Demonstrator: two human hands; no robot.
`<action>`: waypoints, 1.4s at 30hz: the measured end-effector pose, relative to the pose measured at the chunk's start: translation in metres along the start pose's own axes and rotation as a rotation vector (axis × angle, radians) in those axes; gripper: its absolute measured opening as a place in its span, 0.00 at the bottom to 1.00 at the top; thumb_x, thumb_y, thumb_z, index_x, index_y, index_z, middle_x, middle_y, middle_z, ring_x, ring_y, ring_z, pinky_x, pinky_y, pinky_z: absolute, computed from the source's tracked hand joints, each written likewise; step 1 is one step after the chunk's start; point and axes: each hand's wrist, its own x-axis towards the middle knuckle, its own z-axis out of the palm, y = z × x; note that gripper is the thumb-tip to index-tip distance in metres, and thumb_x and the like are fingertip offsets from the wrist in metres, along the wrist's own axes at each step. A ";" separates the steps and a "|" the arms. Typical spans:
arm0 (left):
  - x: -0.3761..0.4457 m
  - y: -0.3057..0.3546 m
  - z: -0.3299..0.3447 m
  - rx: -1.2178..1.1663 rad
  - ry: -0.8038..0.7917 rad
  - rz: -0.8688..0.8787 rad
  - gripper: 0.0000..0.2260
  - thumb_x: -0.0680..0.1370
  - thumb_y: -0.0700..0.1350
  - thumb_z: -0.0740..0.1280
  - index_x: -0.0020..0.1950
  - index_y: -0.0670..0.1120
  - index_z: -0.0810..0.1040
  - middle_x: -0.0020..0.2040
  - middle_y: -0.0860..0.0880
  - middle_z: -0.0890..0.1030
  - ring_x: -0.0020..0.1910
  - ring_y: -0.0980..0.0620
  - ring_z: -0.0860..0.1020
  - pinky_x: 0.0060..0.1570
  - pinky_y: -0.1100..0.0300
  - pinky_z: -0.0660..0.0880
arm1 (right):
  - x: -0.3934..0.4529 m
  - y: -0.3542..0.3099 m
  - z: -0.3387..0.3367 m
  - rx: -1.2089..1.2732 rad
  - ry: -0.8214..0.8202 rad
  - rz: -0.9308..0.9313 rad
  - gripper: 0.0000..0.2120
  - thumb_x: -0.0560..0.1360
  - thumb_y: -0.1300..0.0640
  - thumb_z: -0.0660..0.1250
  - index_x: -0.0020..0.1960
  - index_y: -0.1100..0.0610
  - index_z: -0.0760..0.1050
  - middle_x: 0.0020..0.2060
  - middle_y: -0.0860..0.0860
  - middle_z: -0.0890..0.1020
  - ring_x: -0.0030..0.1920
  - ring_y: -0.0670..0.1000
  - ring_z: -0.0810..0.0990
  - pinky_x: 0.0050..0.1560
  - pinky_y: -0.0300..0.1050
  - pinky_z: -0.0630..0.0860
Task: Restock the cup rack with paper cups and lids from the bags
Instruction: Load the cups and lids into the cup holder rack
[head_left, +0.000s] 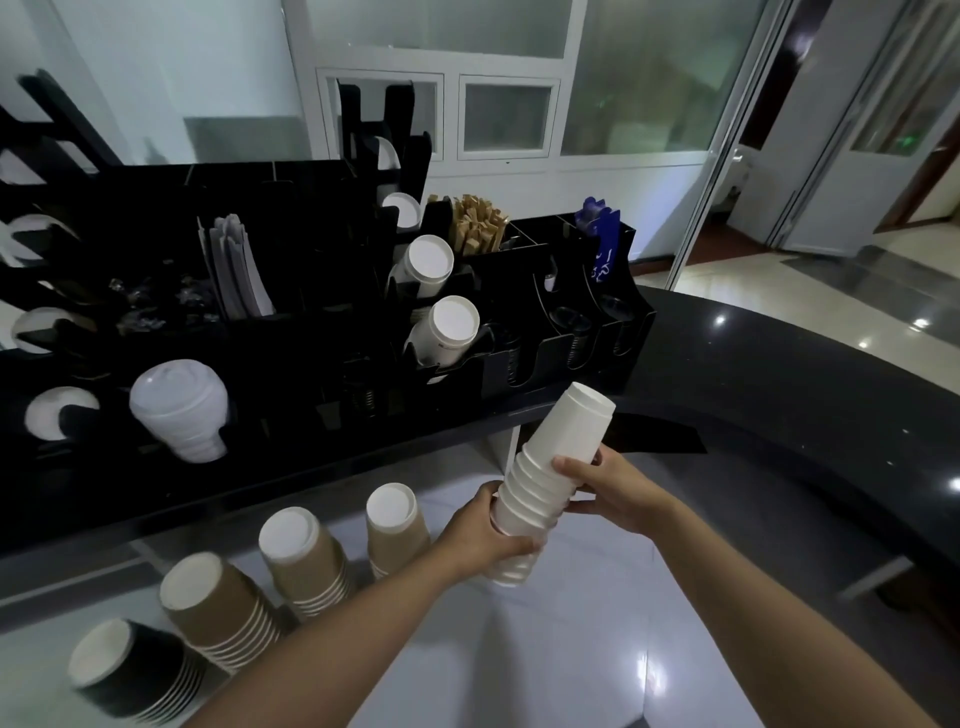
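Nearest, on the pale lower desk (545, 649), four upside-down stacks of cups stand in a row: a black stack (132, 675) at the near left, then three brown stacks (218, 610) (304, 564) (397, 525) running away to the right. Just beyond them both hands hold one tilted stack of white cups (545, 483), bottoms pointing up and away. The left hand (488, 535) is wrapped round the lower end of the stack, fingers curled across its front. The right hand (605, 486) grips the middle, thumb and fingers closed on the rims. Behind, on the dark raised desk (753, 374), sits the black cup rack (322, 291), with two white cup stacks (428, 265) (449, 327) lying in its slots, a stack of clear lids (179, 408) at the left, grey sleeves (236, 275), wooden stirrers (475, 223) and blue packets (602, 236) farther back.
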 end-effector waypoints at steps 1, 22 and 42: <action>0.002 -0.002 0.001 0.004 0.007 0.007 0.40 0.62 0.60 0.81 0.70 0.60 0.67 0.61 0.60 0.79 0.59 0.59 0.78 0.59 0.56 0.77 | 0.001 -0.001 -0.003 0.008 0.008 -0.003 0.33 0.68 0.47 0.80 0.68 0.52 0.72 0.61 0.56 0.81 0.61 0.58 0.81 0.56 0.55 0.81; 0.037 -0.076 0.063 0.039 0.079 -0.167 0.40 0.61 0.49 0.81 0.69 0.52 0.66 0.60 0.55 0.73 0.63 0.49 0.76 0.58 0.60 0.70 | 0.014 0.011 -0.049 0.053 0.114 -0.018 0.32 0.69 0.49 0.78 0.69 0.49 0.69 0.63 0.55 0.78 0.63 0.57 0.79 0.61 0.61 0.78; -0.027 0.095 -0.081 -0.063 0.478 0.382 0.36 0.69 0.56 0.79 0.74 0.59 0.68 0.66 0.59 0.76 0.65 0.58 0.74 0.66 0.56 0.73 | -0.023 -0.137 0.073 -0.013 0.008 -0.352 0.32 0.69 0.50 0.79 0.69 0.52 0.71 0.62 0.54 0.82 0.63 0.56 0.81 0.57 0.57 0.80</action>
